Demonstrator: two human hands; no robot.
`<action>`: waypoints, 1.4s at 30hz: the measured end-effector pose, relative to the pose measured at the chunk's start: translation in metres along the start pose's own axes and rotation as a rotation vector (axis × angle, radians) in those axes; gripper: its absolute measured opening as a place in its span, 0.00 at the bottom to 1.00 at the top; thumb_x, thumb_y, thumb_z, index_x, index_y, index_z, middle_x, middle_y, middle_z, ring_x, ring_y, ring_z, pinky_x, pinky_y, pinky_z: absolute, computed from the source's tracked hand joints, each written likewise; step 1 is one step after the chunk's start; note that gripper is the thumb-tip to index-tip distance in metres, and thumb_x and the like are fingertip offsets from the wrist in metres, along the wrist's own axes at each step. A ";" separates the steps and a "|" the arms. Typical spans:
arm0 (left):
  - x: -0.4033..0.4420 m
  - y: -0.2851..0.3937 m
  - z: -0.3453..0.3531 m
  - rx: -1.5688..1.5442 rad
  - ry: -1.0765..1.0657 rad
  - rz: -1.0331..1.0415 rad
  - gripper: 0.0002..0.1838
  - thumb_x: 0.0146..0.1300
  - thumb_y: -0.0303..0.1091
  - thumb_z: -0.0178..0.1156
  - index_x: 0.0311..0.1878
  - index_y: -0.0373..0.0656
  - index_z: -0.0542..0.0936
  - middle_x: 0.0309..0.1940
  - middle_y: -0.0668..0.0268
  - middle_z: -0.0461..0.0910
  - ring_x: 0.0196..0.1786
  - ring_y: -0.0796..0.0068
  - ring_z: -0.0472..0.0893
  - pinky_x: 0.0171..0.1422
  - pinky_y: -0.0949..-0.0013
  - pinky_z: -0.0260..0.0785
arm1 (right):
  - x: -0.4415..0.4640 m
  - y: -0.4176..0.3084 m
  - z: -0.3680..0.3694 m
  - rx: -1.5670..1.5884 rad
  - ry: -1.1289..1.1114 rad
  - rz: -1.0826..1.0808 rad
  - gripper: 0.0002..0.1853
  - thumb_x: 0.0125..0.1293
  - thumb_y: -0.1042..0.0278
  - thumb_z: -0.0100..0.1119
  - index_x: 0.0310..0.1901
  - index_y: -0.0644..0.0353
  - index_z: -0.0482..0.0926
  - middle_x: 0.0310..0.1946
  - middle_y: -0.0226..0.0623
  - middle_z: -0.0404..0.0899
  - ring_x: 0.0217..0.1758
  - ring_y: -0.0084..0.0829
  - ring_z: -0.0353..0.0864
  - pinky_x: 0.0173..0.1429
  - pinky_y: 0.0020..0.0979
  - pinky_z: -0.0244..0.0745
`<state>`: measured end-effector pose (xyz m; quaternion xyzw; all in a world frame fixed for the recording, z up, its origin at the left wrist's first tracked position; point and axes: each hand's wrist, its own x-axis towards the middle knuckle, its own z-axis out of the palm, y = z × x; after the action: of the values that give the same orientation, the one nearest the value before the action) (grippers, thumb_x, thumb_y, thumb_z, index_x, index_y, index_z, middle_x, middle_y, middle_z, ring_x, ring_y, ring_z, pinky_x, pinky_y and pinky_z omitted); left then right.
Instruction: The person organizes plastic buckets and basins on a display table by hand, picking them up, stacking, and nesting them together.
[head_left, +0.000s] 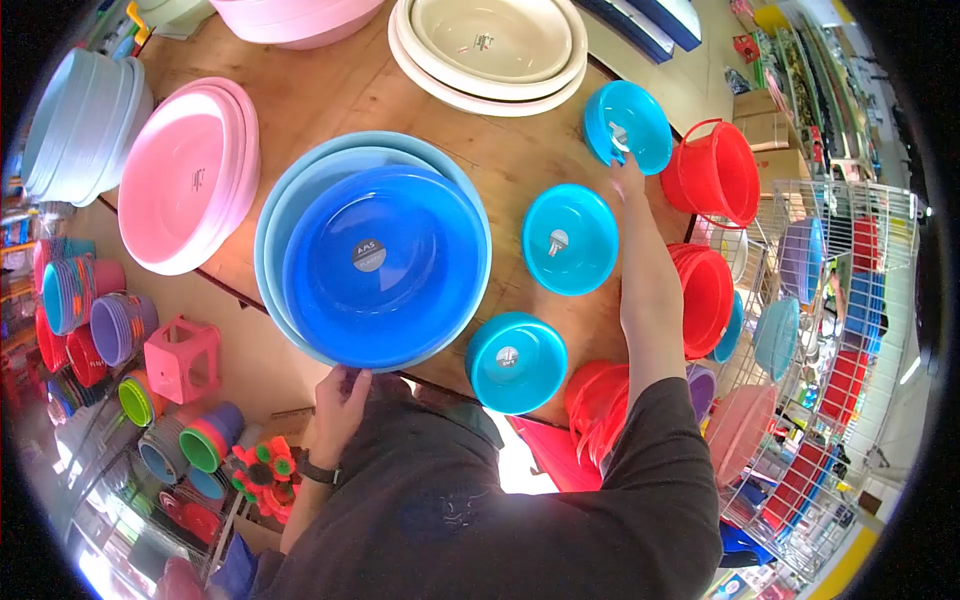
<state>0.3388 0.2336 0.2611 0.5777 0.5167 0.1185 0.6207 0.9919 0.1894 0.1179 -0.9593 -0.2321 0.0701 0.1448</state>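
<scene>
At the near edge of the wooden table, my left hand (342,398) pinches the near rim of a large blue basin (390,300). This basin lies tilted inside a wider light blue basin (275,240); whether my fingers also take in that lower rim I cannot tell. My right arm reaches to the far right, where my right hand (627,175) closes on the near rim of a small teal basin (650,115). Two more teal basins, a middle one (590,215) and a nearer one (540,375), stand apart from it along the table's right side.
Nested pink basins (165,215) and cream basins (490,95) sit on the wooden table (330,85). Red buckets (722,180) line its right edge, beside wire racks (800,190). A pink stool (183,360) and stacked pots (120,325) are at lower left.
</scene>
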 end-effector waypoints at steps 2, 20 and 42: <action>0.002 -0.005 0.000 0.003 0.013 0.021 0.13 0.68 0.33 0.59 0.45 0.30 0.79 0.32 0.63 0.82 0.34 0.81 0.78 0.40 0.73 0.71 | 0.000 -0.001 0.000 -0.052 0.065 -0.005 0.22 0.62 0.57 0.59 0.56 0.59 0.77 0.48 0.53 0.81 0.52 0.51 0.81 0.55 0.45 0.75; 0.011 -0.004 -0.006 0.035 -0.028 0.022 0.13 0.68 0.34 0.58 0.41 0.30 0.78 0.29 0.62 0.82 0.31 0.79 0.78 0.37 0.71 0.70 | -0.002 -0.011 -0.078 0.743 0.497 0.213 0.20 0.61 0.67 0.57 0.53 0.69 0.75 0.47 0.46 0.78 0.38 0.37 0.87 0.40 0.29 0.85; 0.005 -0.017 0.018 0.013 -0.152 0.162 0.13 0.68 0.35 0.59 0.44 0.32 0.79 0.29 0.65 0.81 0.31 0.82 0.76 0.38 0.74 0.69 | -0.292 0.008 -0.011 1.047 0.344 0.096 0.09 0.62 0.76 0.61 0.41 0.66 0.73 0.29 0.37 0.78 0.29 0.27 0.81 0.37 0.27 0.82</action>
<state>0.3474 0.2216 0.2410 0.6287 0.4205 0.1207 0.6429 0.7400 0.0438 0.1451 -0.7663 -0.0954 0.0249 0.6349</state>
